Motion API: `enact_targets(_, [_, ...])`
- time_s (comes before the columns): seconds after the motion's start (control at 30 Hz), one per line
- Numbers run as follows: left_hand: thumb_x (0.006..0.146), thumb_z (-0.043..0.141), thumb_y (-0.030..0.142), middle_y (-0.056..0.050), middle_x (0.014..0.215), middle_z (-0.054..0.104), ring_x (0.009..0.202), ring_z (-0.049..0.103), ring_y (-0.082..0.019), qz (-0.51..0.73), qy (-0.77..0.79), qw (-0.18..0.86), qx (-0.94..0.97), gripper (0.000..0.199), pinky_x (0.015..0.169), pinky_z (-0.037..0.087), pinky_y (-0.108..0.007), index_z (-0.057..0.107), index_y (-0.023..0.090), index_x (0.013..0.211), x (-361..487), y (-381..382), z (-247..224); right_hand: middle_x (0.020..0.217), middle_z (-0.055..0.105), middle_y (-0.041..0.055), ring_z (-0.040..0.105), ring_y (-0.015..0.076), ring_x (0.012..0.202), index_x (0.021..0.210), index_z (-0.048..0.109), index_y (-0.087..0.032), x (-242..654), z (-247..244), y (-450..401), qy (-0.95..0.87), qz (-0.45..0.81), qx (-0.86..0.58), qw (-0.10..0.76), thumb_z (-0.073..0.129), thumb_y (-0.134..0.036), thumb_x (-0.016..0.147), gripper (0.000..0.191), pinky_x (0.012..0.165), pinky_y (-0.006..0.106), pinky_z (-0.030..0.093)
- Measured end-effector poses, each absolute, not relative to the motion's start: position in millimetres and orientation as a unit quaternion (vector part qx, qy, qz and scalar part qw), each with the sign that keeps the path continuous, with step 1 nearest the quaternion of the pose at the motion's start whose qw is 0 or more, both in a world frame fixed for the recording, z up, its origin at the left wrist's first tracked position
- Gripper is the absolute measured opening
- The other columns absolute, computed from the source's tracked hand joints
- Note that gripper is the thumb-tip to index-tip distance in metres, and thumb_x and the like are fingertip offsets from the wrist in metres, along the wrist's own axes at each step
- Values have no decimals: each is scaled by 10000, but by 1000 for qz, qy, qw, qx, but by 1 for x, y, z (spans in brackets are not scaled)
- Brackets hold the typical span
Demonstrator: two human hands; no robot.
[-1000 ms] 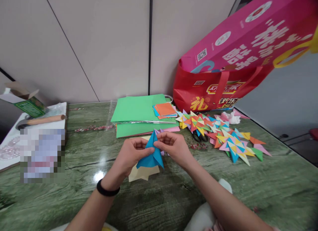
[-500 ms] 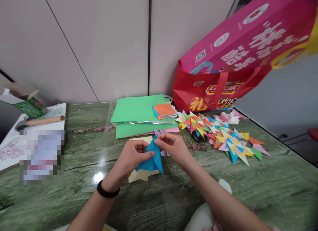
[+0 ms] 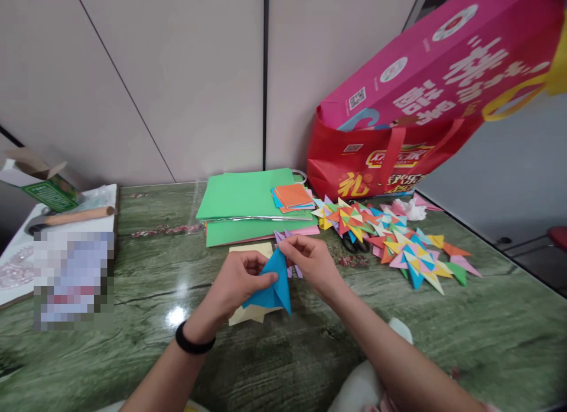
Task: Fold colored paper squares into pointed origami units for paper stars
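A folded blue paper (image 3: 273, 285), roughly triangular with a point at the top, is held between both hands over the table. My left hand (image 3: 241, 279) pinches its left side, thumb lying across the front. The fingertips of my right hand (image 3: 310, 261) grip the paper near its top point. Cream paper (image 3: 252, 312) lies on the table beneath and behind the blue piece. Folded purple paper (image 3: 280, 237) sits just behind my hands, partly hidden by them.
Behind my hands are green sheets (image 3: 243, 193) topped by small orange squares (image 3: 295, 195). Colourful folded stars (image 3: 419, 258) cover the right side, before a red bag (image 3: 341, 158). At left, a wooden-handled tool (image 3: 80, 216) and a green box (image 3: 53, 190) rest on a white board.
The top of the blue paper has tilted slightly to the right. Both hands have shifted a little and still hold it.
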State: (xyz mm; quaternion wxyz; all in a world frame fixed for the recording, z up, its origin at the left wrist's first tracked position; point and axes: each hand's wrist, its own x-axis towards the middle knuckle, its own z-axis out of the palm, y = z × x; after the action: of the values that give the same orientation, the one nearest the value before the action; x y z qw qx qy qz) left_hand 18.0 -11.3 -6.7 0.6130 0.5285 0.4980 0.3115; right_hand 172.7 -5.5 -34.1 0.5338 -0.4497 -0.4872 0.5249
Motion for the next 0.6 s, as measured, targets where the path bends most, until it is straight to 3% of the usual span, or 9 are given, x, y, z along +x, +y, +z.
enact_targets(0.33, [523, 733, 205, 15, 542, 603, 483, 501, -90, 314, 493, 619, 525, 152, 468, 399, -200, 630, 124, 601, 21, -11, -5, 485, 505, -32, 450, 99, 456, 586, 561, -171, 170, -33, -7, -485, 519, -458, 534, 663, -473, 665, 328, 452, 235, 379])
enact_targets(0.6, [504, 774, 233, 6, 558, 627, 488, 531, -98, 348, 510, 620, 485, 202, 488, 428, -213, 640, 125, 610, 18, -10, -7, 613, 604, -25, 551, 99, 542, 686, 580, -179, 171, -29, -6, -445, 565, -444, 535, 779, -368, 542, 309, 518, 228, 466])
